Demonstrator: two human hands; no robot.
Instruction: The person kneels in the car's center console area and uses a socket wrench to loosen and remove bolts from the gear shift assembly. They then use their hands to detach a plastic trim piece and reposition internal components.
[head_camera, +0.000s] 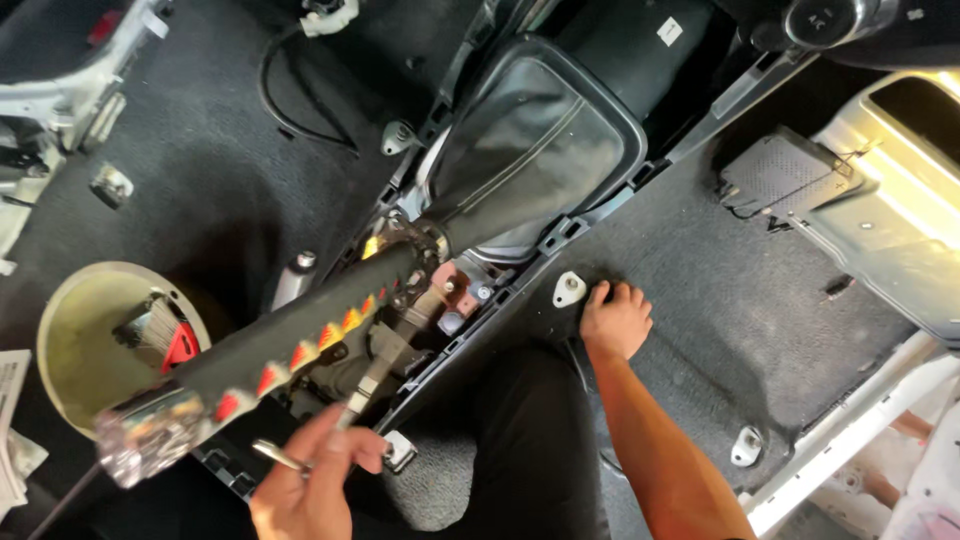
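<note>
I look down into a stripped car cabin. A raised handbrake lever (290, 345) with a black cover, red and yellow stitching and a chrome button end points toward me. Under it my left hand (315, 485) is shut on a thin metal tool (282, 457), held beside the lever's exposed metal base (405, 320). My right hand (613, 318) rests with fingers spread on the dark floor carpet (720, 300), next to a white mounting bracket (569, 288). A black leather gear-shift boot (530, 150) sits beyond the lever.
A yellowish bowl (75, 340) holding small parts and a red piece lies on the carpet at left. A loose black cable (285, 110) curls at the top. The door sill (890, 200) runs along the right. My dark-trousered leg (540, 450) is between my hands.
</note>
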